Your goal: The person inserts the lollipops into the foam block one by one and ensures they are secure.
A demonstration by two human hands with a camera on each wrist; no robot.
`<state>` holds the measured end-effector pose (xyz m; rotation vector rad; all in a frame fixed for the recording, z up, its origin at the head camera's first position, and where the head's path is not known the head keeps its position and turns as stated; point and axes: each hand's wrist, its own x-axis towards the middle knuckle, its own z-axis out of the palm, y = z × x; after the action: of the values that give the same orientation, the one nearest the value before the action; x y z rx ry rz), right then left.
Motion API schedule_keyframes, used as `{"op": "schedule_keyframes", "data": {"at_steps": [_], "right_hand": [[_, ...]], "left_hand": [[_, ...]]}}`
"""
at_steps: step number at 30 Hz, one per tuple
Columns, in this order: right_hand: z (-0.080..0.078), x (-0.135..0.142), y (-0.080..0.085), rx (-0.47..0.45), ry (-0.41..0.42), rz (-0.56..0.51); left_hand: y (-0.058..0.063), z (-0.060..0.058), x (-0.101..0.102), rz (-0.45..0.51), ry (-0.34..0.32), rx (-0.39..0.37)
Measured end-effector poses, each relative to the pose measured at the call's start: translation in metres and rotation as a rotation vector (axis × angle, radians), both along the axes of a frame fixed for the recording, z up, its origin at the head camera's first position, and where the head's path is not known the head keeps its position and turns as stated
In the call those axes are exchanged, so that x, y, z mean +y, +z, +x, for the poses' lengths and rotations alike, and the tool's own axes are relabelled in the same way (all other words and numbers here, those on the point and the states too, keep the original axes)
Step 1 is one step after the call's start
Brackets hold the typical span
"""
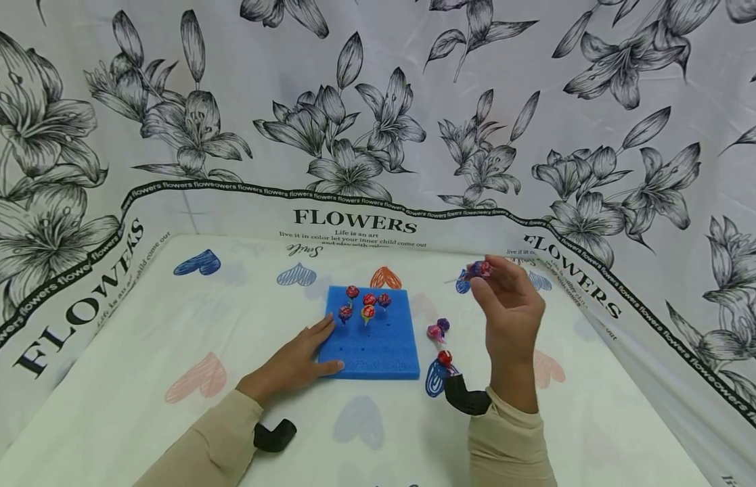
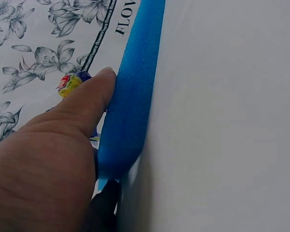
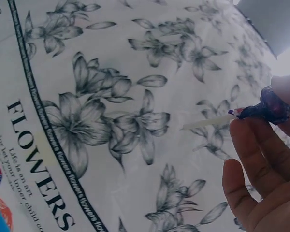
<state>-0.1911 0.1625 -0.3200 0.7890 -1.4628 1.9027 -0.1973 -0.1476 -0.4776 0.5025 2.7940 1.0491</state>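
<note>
left hand [image 1: 290, 363] uncurled, touching flat blue foam block [image 1: 371, 356] | right hand [image 1: 513, 310] pinches round purple-wrapped lollipop [image 1: 478, 270] | five multicoloured wrapped lollipops [image 1: 368, 312] in block

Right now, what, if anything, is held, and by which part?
The right hand pinches a lollipop by its wrapped head; the left hand only touches the foam.

My right hand [image 3: 268, 169] pinches a dark purple lollipop [image 3: 275, 107] by its wrapped top. Its white stick [image 3: 208, 122] pokes away from my hand. Behind my hand is white cloth [image 3: 130, 203] with grey flowers.
</note>
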Motion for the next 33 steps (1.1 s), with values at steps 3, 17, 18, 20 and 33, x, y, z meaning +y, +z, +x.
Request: {"op": "schedule_keyframes", "data": {"at_steps": [3, 17, 18, 20, 33], "right_hand": [[-0.01, -0.009, -0.012, -0.064, -0.045, 0.099], [-0.046, -0.032, -0.068, -0.299, -0.173, 0.375], [-0.048, -0.032, -0.072, -0.311, -0.17, 0.382], [-0.051, -0.034, -0.079, -0.333, -0.166, 0.398], [-0.043, -0.049, -0.083, -0.461, -0.125, 0.528]], "left_hand": [[0.0, 0.0, 0.0, -0.001, 0.001, -0.003], [0.002, -0.001, 0.0, -0.013, -0.005, -0.001], [0.001, -0.001, 0.0, -0.012, -0.006, 0.0], [0.002, -0.001, 0.0, -0.008, -0.007, -0.003], [0.002, -0.002, -0.001, -0.004, -0.012, 0.006]]}}
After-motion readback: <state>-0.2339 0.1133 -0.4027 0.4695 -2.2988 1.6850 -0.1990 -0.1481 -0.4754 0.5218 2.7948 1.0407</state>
